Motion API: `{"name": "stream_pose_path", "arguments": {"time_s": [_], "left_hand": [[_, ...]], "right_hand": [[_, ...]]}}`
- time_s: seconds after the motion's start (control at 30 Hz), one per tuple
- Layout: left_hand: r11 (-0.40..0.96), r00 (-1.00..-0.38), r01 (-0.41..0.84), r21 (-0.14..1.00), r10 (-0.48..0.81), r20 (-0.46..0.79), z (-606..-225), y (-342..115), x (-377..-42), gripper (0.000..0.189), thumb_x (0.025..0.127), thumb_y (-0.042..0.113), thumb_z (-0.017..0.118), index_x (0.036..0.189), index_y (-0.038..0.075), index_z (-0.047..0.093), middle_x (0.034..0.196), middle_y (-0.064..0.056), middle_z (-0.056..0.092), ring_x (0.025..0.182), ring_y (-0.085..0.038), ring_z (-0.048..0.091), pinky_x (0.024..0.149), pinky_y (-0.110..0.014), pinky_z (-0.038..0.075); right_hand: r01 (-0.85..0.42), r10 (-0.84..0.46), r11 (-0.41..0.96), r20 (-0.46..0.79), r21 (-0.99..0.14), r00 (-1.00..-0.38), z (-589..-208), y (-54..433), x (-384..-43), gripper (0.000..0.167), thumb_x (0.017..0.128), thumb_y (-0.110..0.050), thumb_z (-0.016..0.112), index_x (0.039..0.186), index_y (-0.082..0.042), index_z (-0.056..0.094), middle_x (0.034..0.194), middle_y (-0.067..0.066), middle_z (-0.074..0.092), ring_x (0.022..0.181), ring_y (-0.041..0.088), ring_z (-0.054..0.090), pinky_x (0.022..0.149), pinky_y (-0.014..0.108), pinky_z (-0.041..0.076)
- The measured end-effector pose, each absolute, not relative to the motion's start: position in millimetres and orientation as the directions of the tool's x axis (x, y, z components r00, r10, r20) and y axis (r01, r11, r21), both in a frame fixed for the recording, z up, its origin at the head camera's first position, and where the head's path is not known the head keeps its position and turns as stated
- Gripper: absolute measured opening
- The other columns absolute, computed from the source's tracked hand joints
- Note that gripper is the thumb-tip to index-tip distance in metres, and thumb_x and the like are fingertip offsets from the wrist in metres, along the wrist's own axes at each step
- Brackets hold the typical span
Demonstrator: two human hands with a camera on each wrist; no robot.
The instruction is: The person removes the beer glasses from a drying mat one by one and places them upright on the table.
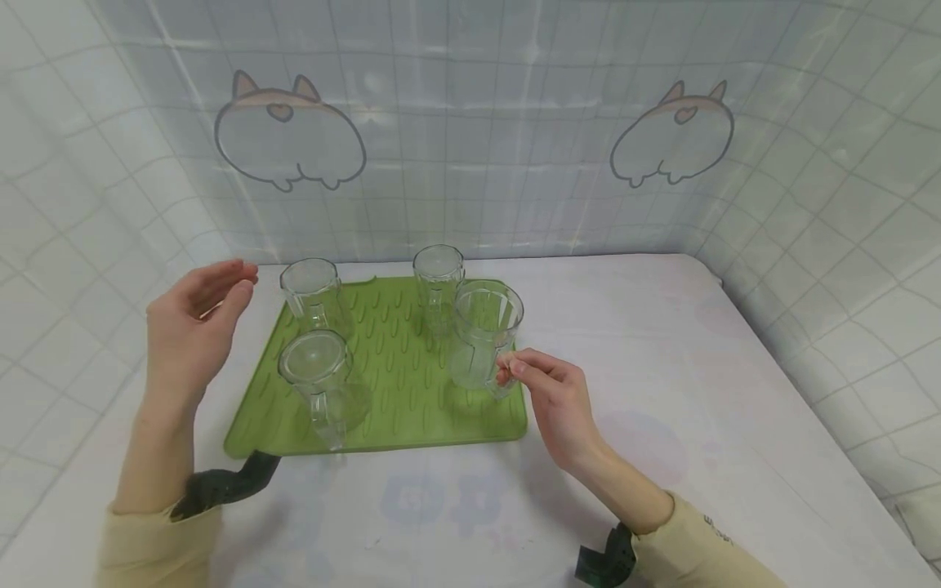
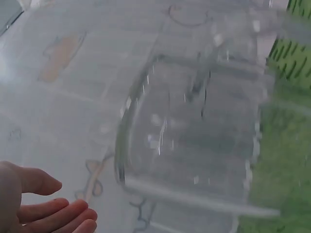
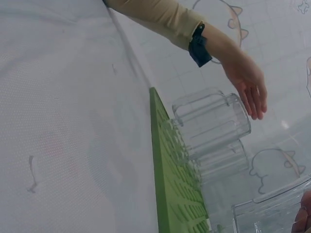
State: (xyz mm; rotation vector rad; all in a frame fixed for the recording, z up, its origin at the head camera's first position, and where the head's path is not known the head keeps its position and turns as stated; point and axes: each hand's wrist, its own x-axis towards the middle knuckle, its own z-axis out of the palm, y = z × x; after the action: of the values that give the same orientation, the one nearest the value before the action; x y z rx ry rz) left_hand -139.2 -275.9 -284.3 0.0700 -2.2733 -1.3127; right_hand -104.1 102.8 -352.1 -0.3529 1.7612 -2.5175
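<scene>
The glass mug (image 1: pixel 476 347), its handle (image 1: pixel 501 385) pinched by the right hand (image 1: pixel 555 400), is best kept clear of the mug behind (image 1: pixel 438 282), nothing held by the relaxed left hand (image 1: pixel 193 327).

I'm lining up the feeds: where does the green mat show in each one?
Head: the green ridged mat lies left of centre on the white tablecloth.
Left wrist: along the right edge, partly behind a blurred glass mug.
Right wrist: lower centre, slanting, seen nearly side-on.
Shared landmark: the left hand, at left in head, bottom left in left wrist, upper right in right wrist.
</scene>
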Motion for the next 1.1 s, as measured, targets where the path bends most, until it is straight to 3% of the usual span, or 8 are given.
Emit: {"name": "stream_pose_path", "arguments": {"time_s": [0.23,0.4,0.63,0.9,1.0,1.1], "left_hand": [[0.519,-0.911,-0.003,0.855,-0.353,0.212,-303.1,-314.6,-152.0,0.048,0.099,0.033,0.061,0.14,0.01,0.056,0.11,0.027,0.062,0.101,0.014,0.055,0.082,0.002,0.046],[0.49,-0.932,-0.112,0.864,-0.355,0.08,-330.2,-341.8,-164.3,0.057,0.098,0.039,0.059,0.143,0.004,0.051,0.096,0.031,0.057,0.088,0.017,0.055,0.072,0.0,0.044],[0.355,-0.942,-0.14,0.925,-0.335,-0.014,-360.6,-365.7,-174.6,0.053,0.098,0.029,0.062,0.134,-0.008,0.048,0.085,0.032,0.059,0.076,0.017,0.061,0.073,-0.002,0.053],[0.23,-0.974,-0.128,0.965,-0.211,-0.079,-383.3,-376.1,-175.8,0.066,0.1,0.018,0.059,0.145,-0.019,0.028,0.088,0.028,0.064,0.082,0.014,0.063,0.078,-0.006,0.056],[0.134,-0.981,-0.104,0.986,-0.176,-0.08,-389.3,-377.9,-175.9,0.057,0.098,0.012,0.063,0.142,-0.013,0.038,0.091,0.024,0.068,0.085,0.011,0.065,0.079,-0.007,0.056],[0.165,-0.985,-0.079,0.983,-0.165,-0.051,-395.6,-379.7,-176.6,0.042,0.096,0.012,0.067,0.133,-0.002,0.052,0.094,0.025,0.068,0.087,0.011,0.065,0.08,-0.005,0.055]], "right_hand": [[-0.095,-0.16,-0.356,0.161,-0.93,-0.974,-350.0,103.3,-104.8,0.024,0.096,-0.002,0.055,0.092,-0.015,0.076,0.087,-0.003,0.07,0.085,0.015,0.063,0.103,0.03,0.046],[-0.095,-0.159,-0.357,0.161,-0.929,-0.974,-349.5,104.2,-105.3,0.023,0.095,-0.002,0.056,0.092,-0.014,0.075,0.087,-0.003,0.07,0.085,0.015,0.063,0.103,0.03,0.047],[-0.099,-0.147,-0.344,0.157,-0.934,-0.977,-349.8,105.1,-106.6,0.02,0.095,-0.003,0.057,0.092,-0.012,0.075,0.087,-0.002,0.07,0.085,0.016,0.063,0.104,0.031,0.046],[-0.113,-0.118,-0.323,0.158,-0.94,-0.98,-350.9,106.4,-108.9,0.018,0.095,-0.004,0.059,0.092,-0.012,0.075,0.082,-0.002,0.069,0.085,0.016,0.063,0.112,0.037,0.038],[-0.115,-0.104,-0.319,0.156,-0.941,-0.982,-350.9,107.3,-110.2,0.018,0.095,-0.004,0.059,0.092,-0.012,0.075,0.081,-0.001,0.069,0.085,0.017,0.063,0.112,0.039,0.036],[-0.115,-0.093,-0.321,0.152,-0.94,-0.984,-351.0,108.0,-111.5,0.018,0.095,-0.004,0.059,0.092,-0.012,0.075,0.08,-0.001,0.069,0.085,0.017,0.062,0.112,0.039,0.036]]}}
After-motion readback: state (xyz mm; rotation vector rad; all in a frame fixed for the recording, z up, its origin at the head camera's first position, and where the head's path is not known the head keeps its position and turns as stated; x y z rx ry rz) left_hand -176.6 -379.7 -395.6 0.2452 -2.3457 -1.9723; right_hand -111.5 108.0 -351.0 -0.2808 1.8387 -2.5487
